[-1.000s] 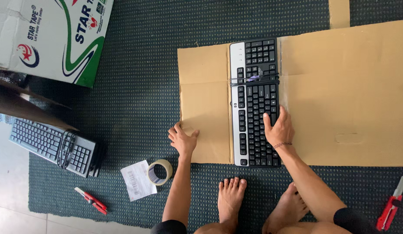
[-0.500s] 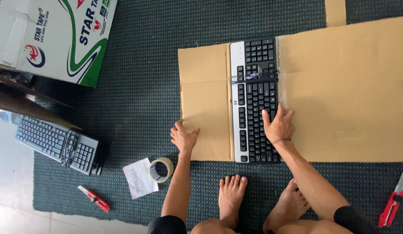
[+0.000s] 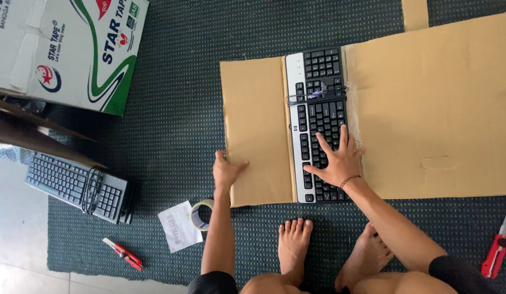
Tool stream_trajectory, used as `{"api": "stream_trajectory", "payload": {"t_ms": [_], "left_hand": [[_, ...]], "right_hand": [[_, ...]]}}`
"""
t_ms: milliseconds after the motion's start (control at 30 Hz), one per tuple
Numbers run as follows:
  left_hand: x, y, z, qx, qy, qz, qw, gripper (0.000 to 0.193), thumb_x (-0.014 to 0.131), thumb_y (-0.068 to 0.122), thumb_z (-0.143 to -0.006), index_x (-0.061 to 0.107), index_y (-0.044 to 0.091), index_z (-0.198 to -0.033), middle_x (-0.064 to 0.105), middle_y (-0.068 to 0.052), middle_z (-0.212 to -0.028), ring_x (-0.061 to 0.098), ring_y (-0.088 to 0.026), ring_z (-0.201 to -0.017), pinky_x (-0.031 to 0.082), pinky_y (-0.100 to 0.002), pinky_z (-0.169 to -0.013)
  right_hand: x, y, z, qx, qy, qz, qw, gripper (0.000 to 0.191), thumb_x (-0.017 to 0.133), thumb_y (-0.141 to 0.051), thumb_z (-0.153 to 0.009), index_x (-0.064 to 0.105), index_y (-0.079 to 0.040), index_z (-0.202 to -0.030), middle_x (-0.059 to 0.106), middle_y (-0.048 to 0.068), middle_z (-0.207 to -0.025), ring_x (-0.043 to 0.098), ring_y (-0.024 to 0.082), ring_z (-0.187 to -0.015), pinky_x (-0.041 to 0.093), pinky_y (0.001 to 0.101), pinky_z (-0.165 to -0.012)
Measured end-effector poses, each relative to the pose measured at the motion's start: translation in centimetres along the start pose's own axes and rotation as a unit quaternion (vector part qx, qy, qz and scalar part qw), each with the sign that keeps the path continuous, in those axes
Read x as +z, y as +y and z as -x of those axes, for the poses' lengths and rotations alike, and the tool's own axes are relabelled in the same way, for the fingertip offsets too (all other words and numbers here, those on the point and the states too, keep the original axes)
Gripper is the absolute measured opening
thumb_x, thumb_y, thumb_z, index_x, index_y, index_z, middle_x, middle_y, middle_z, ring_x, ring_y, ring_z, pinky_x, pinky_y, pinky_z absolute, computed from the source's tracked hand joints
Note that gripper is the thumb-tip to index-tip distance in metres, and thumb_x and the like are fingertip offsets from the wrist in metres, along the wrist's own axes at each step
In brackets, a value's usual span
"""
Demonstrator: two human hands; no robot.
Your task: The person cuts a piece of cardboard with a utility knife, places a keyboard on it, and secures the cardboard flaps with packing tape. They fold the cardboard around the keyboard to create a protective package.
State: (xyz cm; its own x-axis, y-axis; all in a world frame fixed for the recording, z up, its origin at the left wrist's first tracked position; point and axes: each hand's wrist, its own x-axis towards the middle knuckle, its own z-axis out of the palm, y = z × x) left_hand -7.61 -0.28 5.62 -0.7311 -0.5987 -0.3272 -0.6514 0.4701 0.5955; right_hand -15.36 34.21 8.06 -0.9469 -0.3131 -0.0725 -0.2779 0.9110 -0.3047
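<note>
A black and silver keyboard (image 3: 315,98) lies lengthwise on a large flat brown cardboard sheet (image 3: 432,103), its cable bundled across the keys. My right hand (image 3: 335,160) rests flat on the keyboard's near half, fingers spread. My left hand (image 3: 227,170) grips the left edge of the cardboard flap (image 3: 253,125) beside the keyboard. My bare feet sit just below the cardboard's near edge.
A second keyboard (image 3: 79,187) with wrapped cable lies at left on the dark green mat. A tape roll (image 3: 200,214) and a paper label (image 3: 178,226) sit near my left arm. Red utility knives lie at lower left (image 3: 123,254) and lower right (image 3: 497,251). A printed carton (image 3: 68,49) stands upper left.
My left hand slid from the mat onto the flap's left edge and took hold of it. My right hand stayed on the keyboard, shifting slightly.
</note>
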Motion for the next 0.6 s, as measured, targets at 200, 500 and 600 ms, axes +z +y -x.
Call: {"api": "stream_trajectory", "payload": {"t_ms": [200,500,600], "left_hand": [[-1.4,6.5,2.1,0.126,-0.109,0.067,0.984,0.034,0.082,0.018,-0.088,0.061,-0.004,-0.103,0.067,-0.022,-0.090,0.065,-0.040,-0.087,0.059,-0.047,-0.076],[3.5,16.7,7.6,0.244,-0.201,0.221,0.923,0.097,0.047,-0.001,-0.079,0.005,0.011,-0.165,0.048,-0.031,-0.150,0.050,-0.048,-0.137,0.042,-0.044,-0.113],[1.7,17.4,7.2,0.257,-0.215,0.240,0.911,0.099,0.045,0.000,-0.077,0.004,0.013,-0.166,0.048,-0.028,-0.154,0.051,-0.045,-0.141,0.040,-0.043,-0.115]], "right_hand": [[-0.4,-0.8,-0.4,0.037,-0.081,0.028,0.996,0.109,0.068,-0.087,-0.061,0.035,-0.045,-0.156,0.004,0.028,-0.167,0.019,0.058,-0.144,0.023,0.0853,-0.100],[1.2,-0.3,0.2,0.023,-0.047,-0.009,0.999,0.107,0.069,-0.084,-0.061,0.037,-0.043,-0.155,0.004,0.030,-0.167,0.015,0.061,-0.145,0.020,0.0798,-0.106],[1.2,1.0,0.1,-0.045,0.061,-0.082,0.994,0.100,0.070,-0.078,-0.070,0.040,-0.035,-0.156,0.015,0.036,-0.161,0.024,0.060,-0.144,0.027,0.0713,-0.112]]}}
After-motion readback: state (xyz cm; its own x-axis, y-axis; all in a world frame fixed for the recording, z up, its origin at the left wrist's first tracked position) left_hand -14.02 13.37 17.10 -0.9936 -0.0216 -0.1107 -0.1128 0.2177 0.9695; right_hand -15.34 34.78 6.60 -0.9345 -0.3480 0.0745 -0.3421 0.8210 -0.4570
